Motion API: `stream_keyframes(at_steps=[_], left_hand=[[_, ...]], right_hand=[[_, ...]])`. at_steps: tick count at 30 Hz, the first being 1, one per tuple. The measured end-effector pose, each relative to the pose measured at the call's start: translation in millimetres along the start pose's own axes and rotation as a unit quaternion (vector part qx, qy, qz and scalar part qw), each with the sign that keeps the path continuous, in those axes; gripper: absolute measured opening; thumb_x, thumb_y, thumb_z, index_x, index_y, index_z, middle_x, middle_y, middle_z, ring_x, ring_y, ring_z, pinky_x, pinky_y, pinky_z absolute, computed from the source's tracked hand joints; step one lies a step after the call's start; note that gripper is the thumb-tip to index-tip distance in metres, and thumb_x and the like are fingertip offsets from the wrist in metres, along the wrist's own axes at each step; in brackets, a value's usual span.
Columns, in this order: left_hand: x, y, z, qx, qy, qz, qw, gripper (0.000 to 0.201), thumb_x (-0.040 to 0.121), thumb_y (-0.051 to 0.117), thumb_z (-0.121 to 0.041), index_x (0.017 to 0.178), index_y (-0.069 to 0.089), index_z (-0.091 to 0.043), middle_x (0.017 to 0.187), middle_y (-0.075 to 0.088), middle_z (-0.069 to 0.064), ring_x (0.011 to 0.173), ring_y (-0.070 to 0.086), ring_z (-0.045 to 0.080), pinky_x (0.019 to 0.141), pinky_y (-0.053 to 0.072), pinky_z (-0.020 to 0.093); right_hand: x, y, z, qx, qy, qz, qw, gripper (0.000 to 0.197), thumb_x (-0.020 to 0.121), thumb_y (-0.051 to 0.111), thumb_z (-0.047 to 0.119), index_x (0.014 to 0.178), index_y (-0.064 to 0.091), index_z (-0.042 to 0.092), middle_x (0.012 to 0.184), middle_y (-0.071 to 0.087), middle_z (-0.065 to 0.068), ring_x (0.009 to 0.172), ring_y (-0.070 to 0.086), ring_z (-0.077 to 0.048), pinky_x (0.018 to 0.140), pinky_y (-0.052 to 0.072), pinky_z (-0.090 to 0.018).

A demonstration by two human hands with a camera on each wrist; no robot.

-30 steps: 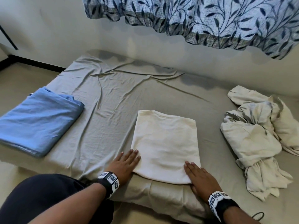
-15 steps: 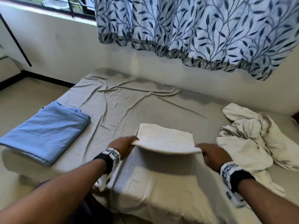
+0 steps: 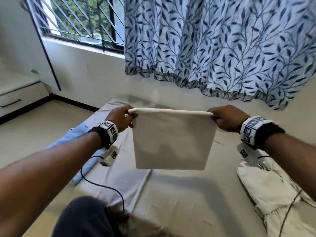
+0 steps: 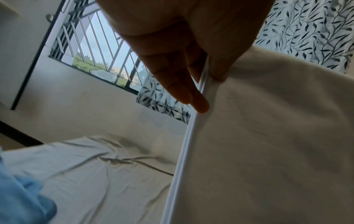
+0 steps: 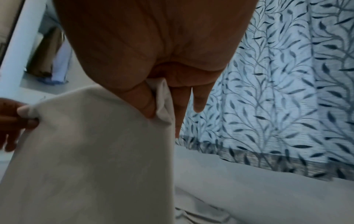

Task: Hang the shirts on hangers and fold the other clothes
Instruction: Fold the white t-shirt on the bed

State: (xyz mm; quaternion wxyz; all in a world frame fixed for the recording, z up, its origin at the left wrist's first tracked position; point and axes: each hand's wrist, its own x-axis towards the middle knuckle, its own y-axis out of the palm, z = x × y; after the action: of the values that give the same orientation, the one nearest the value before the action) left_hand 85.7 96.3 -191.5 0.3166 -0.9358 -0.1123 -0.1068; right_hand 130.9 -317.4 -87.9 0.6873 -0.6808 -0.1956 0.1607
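A folded cream garment [image 3: 172, 139] hangs in the air above the bed, held by its top edge. My left hand [image 3: 122, 117] pinches its upper left corner and my right hand [image 3: 225, 118] pinches its upper right corner. In the left wrist view my left hand [image 4: 205, 78] clamps the layered edge of the cream garment [image 4: 268, 144] between thumb and fingers. The right wrist view shows my right hand [image 5: 162, 103] gripping a bunched corner of the cream garment [image 5: 91, 159]. A folded blue garment [image 3: 80, 135] lies on the bed's left side, partly behind my left arm.
A grey-sheeted bed [image 3: 171, 194] spreads below the hanging garment. A pile of crumpled cream clothes [image 3: 266, 189] lies at the right. A leaf-patterned curtain [image 3: 222, 48] and a barred window [image 3: 82, 19] are ahead. A white drawer unit [image 3: 17, 94] stands at the far left.
Both hands slid under the folded cream garment's near corners, gripped it and lifted it off the bed to chest height. My view tilted upward toward the window.
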Motion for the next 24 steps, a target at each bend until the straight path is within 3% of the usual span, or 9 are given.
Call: stream_keyframes(at_steps=[4, 6, 9, 11, 15, 17, 19, 21, 24], left_hand=[[-9, -74, 15, -0.002, 0.006, -0.046, 0.999, 0.014, 0.098, 0.065, -0.017, 0.096, 0.068, -0.03, 0.076, 0.072, -0.003, 0.061, 0.076, 0.023, 0.058, 0.06, 0.039], [-17, -114, 29, 0.007, -0.001, -0.064, 0.998, 0.01, 0.098, 0.061, -0.019, 0.097, 0.068, -0.027, 0.071, 0.07, -0.009, 0.062, 0.076, 0.023, 0.059, 0.06, 0.039], [-24, -172, 64, 0.03, 0.0, -0.099, 0.995, 0.011, 0.094, 0.059, -0.032, 0.098, 0.066, -0.024, 0.077, 0.071, -0.004, 0.062, 0.076, 0.021, 0.062, 0.06, 0.037], [-25, -211, 91, 0.046, -0.008, -0.134, 0.99, 0.006, 0.099, 0.062, -0.025, 0.097, 0.067, -0.027, 0.083, 0.073, -0.004, 0.065, 0.077, 0.02, 0.061, 0.058, 0.031], [-23, -279, 131, 0.043, -0.033, -0.213, 0.975, 0.021, 0.101, 0.066, -0.022, 0.095, 0.07, -0.042, 0.085, 0.076, -0.014, 0.073, 0.078, 0.016, 0.057, 0.053, 0.015], [-20, -308, 146, 0.024, -0.042, -0.254, 0.966, 0.019, 0.099, 0.068, -0.028, 0.094, 0.073, -0.047, 0.086, 0.077, -0.014, 0.078, 0.078, 0.017, 0.067, 0.06, 0.024], [-20, -331, 160, 0.006, -0.054, -0.286, 0.957, 0.009, 0.098, 0.07, -0.03, 0.096, 0.075, -0.037, 0.091, 0.078, -0.004, 0.08, 0.078, 0.015, 0.071, 0.065, 0.035], [-27, -344, 173, 0.018, -0.051, -0.296, 0.954, 0.008, 0.099, 0.069, -0.028, 0.094, 0.073, -0.032, 0.089, 0.077, -0.005, 0.076, 0.076, 0.003, 0.065, 0.064, 0.028], [-54, -342, 198, 0.078, -0.036, -0.294, 0.952, 0.014, 0.097, 0.071, -0.03, 0.096, 0.075, -0.043, 0.087, 0.077, 0.0, 0.075, 0.074, 0.007, 0.067, 0.062, 0.033]], right_hand=[[36, -31, 52, 0.024, -0.042, 0.024, 0.999, 0.029, 0.094, 0.06, 0.005, 0.093, 0.064, 0.033, 0.093, 0.064, 0.001, 0.089, 0.058, -0.025, 0.075, 0.04, -0.034], [62, -37, 86, 0.04, -0.062, 0.03, 0.997, 0.028, 0.097, 0.06, 0.008, 0.094, 0.063, 0.036, 0.096, 0.066, 0.002, 0.094, 0.06, -0.025, 0.078, 0.042, -0.034], [111, -36, 141, 0.064, -0.099, 0.031, 0.992, 0.029, 0.099, 0.061, 0.011, 0.091, 0.063, 0.039, 0.09, 0.063, 0.005, 0.095, 0.061, -0.026, 0.079, 0.041, -0.034], [155, -30, 180, 0.077, -0.119, 0.021, 0.99, 0.031, 0.1, 0.06, 0.016, 0.086, 0.059, 0.044, 0.088, 0.062, 0.004, 0.093, 0.06, -0.025, 0.078, 0.04, -0.033], [249, -14, 258, 0.097, -0.15, -0.04, 0.983, 0.019, 0.099, 0.057, 0.017, 0.108, 0.072, 0.023, 0.105, 0.072, -0.011, 0.099, 0.065, -0.033, 0.076, 0.042, -0.033], [287, -8, 294, 0.113, -0.163, -0.063, 0.978, 0.02, 0.099, 0.055, 0.017, 0.107, 0.072, 0.021, 0.106, 0.073, -0.012, 0.101, 0.066, -0.035, 0.075, 0.044, -0.034], [324, 1, 326, 0.126, -0.179, -0.083, 0.972, 0.019, 0.1, 0.054, 0.019, 0.107, 0.071, 0.022, 0.107, 0.073, -0.012, 0.1, 0.066, -0.035, 0.073, 0.043, -0.034], [355, 14, 347, 0.152, -0.19, -0.097, 0.965, 0.024, 0.1, 0.054, 0.019, 0.114, 0.073, 0.025, 0.111, 0.074, -0.01, 0.104, 0.067, -0.034, 0.077, 0.046, -0.032], [391, 52, 364, 0.179, -0.207, -0.091, 0.958, 0.035, 0.1, 0.053, 0.013, 0.125, 0.073, 0.026, 0.122, 0.074, -0.007, 0.114, 0.066, -0.029, 0.08, 0.038, -0.023]])
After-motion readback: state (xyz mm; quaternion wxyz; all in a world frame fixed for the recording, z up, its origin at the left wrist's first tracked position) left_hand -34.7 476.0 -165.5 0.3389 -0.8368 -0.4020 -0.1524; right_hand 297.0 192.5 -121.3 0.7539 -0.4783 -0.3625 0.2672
